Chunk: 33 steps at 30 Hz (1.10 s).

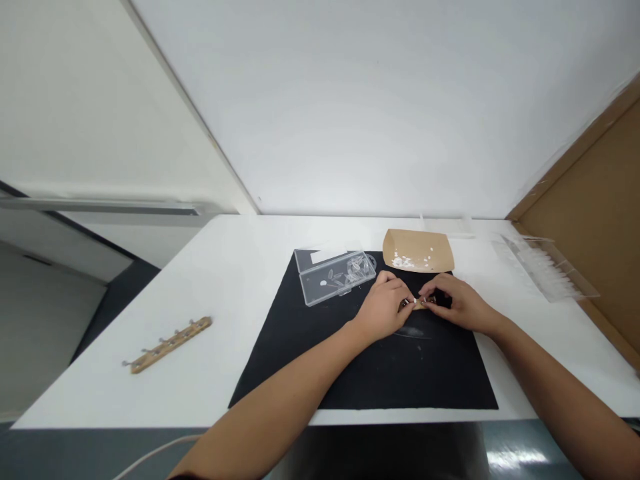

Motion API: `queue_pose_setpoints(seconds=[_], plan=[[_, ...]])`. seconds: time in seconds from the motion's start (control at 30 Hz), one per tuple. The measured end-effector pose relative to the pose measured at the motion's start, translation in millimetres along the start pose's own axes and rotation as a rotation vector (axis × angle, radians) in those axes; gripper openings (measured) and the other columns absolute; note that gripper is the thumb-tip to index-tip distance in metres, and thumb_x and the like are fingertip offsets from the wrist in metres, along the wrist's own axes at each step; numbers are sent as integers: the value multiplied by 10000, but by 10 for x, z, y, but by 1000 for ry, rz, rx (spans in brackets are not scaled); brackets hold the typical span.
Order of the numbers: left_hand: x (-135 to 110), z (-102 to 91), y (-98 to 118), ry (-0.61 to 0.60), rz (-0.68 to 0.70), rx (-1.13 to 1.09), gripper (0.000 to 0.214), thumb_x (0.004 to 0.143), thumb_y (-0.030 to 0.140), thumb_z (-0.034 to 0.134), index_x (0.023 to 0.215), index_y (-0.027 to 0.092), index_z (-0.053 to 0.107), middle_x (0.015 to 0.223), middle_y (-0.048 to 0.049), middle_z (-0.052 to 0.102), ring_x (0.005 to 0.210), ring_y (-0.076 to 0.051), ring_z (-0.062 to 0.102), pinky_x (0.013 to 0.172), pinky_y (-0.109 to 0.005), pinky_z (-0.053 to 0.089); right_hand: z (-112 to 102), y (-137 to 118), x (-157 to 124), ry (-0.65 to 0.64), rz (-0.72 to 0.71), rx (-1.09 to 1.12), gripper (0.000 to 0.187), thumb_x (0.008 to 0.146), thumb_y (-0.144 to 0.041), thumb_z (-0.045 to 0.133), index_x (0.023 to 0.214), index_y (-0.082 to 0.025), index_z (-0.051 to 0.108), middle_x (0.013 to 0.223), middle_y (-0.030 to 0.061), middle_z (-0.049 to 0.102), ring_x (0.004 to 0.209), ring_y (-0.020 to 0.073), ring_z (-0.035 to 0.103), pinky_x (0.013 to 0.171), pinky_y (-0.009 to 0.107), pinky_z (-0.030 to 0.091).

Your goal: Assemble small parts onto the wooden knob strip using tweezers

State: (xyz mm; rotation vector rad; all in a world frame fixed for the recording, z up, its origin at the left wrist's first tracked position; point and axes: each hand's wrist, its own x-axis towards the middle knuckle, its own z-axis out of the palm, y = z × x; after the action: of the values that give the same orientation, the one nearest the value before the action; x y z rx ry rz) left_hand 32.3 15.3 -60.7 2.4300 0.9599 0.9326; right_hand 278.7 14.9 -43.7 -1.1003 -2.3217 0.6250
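Note:
Over the black mat (370, 373), my left hand (384, 308) is closed with thumb and fingertips at a small wooden strip (421, 306), mostly hidden by my hands. My right hand (457, 303) bends in from the other side, thumb and index finger closed at small shiny metal parts on the strip. A tiny white bit shows between the fingertips; which hand grips it, I cannot tell. Just beyond my left hand lies an open clear plastic case (327, 283) with transparent nail-shaped tips inside. A brown card sheet (425, 250) dotted with white bits is behind my hands.
On the white table (240, 267), another wooden strip with upright metal pegs (171, 345) lies at the left. Clear plastic trays (545, 267) with whitish pieces are at the right, beside a brown board (595, 220). A white wall (375, 113) rises behind the table.

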Motion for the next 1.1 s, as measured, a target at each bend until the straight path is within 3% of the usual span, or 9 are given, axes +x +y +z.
queue_pose_setpoints(seconds=[0.17,0.4,0.5,0.63,0.73,0.87,1.1], plan=[[10,-28,16,2,31,-6,124,989,223,640,912,186,731,926,-79,742,979,-253,572,934,-425,504,-3,-8,6,5,-19,8,121,961,-300,685,1072,-259,709,1019,58,752,964,224,688,846,379,576],[45,-78,103,146,72,-65,82,993,224,627,971,195,700,946,-70,757,972,-251,614,947,-436,522,-8,-5,0,9,-56,-4,126,950,-246,677,1074,-260,697,1027,57,746,960,228,683,836,389,578],[43,-76,125,202,84,-63,84,1010,196,596,1007,189,680,971,-74,751,971,-237,633,943,-417,525,-27,-44,-3,27,-95,-38,260,943,-237,687,1198,-275,660,1076,60,746,1017,245,683,895,424,576],[41,-71,141,254,106,-64,70,1021,212,604,1031,191,670,1019,-83,752,996,-228,658,945,-402,531,-57,-141,5,160,-212,-107,454,919,-249,743,1348,-296,601,1110,68,753,1060,270,684,954,478,560],[41,-81,154,251,121,-51,69,1024,227,618,1006,198,678,998,-72,761,976,-219,671,945,-405,527,-54,-222,12,263,-278,-126,366,918,-241,758,1265,-307,665,1083,65,763,1022,269,695,931,481,561],[39,-98,172,244,141,-56,98,1041,252,614,1021,205,697,996,-65,774,965,-212,674,923,-401,527,-9,-282,10,363,-262,-85,263,939,-245,748,1192,-308,716,1009,60,771,953,262,707,864,470,578],[44,-113,196,266,154,-61,142,1055,276,605,1008,212,723,973,-62,784,951,-208,691,882,-401,535,30,-294,-5,434,-277,-43,222,921,-214,773,1118,-314,747,948,40,779,887,242,713,818,452,589]])
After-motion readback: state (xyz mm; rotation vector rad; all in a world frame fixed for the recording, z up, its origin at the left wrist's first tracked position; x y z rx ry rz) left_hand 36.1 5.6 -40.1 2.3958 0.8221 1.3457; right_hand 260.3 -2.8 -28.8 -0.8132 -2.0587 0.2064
